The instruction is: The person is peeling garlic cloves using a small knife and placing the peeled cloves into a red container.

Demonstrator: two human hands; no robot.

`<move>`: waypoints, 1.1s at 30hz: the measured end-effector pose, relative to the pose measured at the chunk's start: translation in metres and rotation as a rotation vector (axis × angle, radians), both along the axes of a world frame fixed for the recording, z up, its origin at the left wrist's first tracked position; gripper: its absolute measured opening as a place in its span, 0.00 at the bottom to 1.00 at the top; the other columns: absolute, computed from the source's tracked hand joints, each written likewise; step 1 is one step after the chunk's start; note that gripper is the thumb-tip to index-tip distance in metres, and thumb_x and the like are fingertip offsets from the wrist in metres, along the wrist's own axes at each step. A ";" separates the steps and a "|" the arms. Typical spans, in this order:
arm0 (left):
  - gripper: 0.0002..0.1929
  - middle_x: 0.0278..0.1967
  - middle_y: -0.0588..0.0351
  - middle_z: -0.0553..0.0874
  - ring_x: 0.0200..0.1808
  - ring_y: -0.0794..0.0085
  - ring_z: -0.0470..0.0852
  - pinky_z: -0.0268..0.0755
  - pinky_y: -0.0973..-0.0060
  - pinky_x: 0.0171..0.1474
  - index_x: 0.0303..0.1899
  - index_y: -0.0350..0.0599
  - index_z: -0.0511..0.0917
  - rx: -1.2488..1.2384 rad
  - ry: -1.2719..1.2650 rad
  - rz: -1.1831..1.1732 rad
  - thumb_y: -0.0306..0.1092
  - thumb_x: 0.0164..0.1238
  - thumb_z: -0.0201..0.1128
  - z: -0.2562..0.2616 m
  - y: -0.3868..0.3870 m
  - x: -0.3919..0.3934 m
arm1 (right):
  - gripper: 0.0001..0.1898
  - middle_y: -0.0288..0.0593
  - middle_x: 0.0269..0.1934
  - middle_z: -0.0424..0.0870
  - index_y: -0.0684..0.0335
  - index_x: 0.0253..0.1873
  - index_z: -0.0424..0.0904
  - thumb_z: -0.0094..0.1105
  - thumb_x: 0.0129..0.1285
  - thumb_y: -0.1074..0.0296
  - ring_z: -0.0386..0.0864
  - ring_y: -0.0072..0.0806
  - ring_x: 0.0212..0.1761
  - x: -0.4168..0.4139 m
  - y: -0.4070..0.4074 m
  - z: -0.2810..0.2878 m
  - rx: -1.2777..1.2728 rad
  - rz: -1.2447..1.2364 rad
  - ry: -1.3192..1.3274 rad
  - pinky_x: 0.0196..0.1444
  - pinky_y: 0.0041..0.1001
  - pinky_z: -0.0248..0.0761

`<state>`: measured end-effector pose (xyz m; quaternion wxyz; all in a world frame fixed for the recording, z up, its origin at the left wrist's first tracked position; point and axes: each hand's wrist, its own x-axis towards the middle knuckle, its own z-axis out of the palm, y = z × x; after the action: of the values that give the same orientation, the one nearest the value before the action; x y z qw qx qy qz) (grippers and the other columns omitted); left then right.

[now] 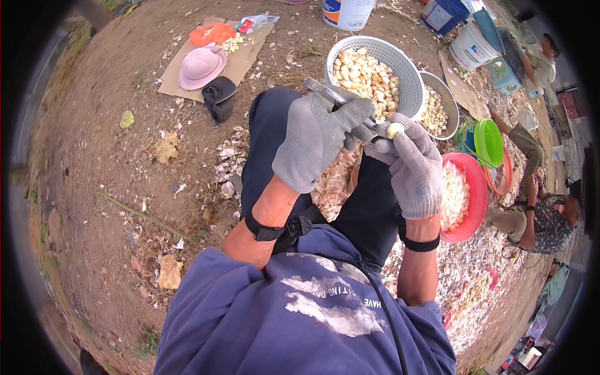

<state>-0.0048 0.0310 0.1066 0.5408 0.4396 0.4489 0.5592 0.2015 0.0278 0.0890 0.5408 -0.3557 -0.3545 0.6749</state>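
Both hands wear grey knit gloves and meet in front of my knees. My left hand [323, 133] grips a slim metal hand tool [326, 90], perhaps a knife; its lower end points at my right fingers, and its tip is hard to make out. In my right hand [415, 164], a peeled, pale garlic clove [395, 130] sits between thumb and fingers. Just beyond the hands stands a grey perforated plastic basket [409, 77] of unpeeled garlic cloves [365, 75]. A red plastic bowl [477, 197] of pale cloves [453, 194] is beside my right wrist.
Garlic skins [330, 187] lie between my legs. A metal bowl [453, 115] of cloves, a green bucket [488, 143] and white buckets [473, 47] stand right and ahead. Cardboard [248, 51] at left bears a pink hat [202, 67]. Two other people [546, 220] sit at right.
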 end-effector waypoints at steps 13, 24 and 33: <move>0.19 0.35 0.51 0.94 0.30 0.77 0.88 0.75 0.80 0.31 0.49 0.31 0.90 -0.016 0.131 0.029 0.44 0.82 0.70 -0.003 0.008 0.013 | 0.16 0.52 0.52 0.92 0.75 0.66 0.81 0.63 0.81 0.72 0.94 0.35 0.48 0.055 0.002 0.002 0.056 -0.114 0.069 0.55 0.40 0.92; 0.19 0.36 0.53 0.94 0.31 0.77 0.89 0.78 0.79 0.32 0.50 0.33 0.91 -0.011 0.175 -0.019 0.45 0.81 0.70 -0.010 0.054 0.007 | 0.20 0.52 0.58 0.91 0.73 0.67 0.83 0.70 0.76 0.73 0.92 0.33 0.51 0.240 -0.026 -0.037 -0.066 -0.741 -0.544 0.55 0.34 0.89; 0.21 0.33 0.55 0.93 0.30 0.78 0.88 0.78 0.79 0.32 0.47 0.33 0.92 0.031 0.269 0.005 0.48 0.82 0.68 -0.018 0.103 -0.003 | 0.22 0.51 0.64 0.89 0.72 0.70 0.83 0.68 0.74 0.77 0.86 0.32 0.64 0.241 0.024 -0.060 -0.052 -0.720 -0.934 0.66 0.29 0.80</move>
<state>-0.0074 0.1338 0.0889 0.4674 0.5180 0.5097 0.5033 0.4424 0.0517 0.0291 0.5134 -0.7263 -0.3954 0.2294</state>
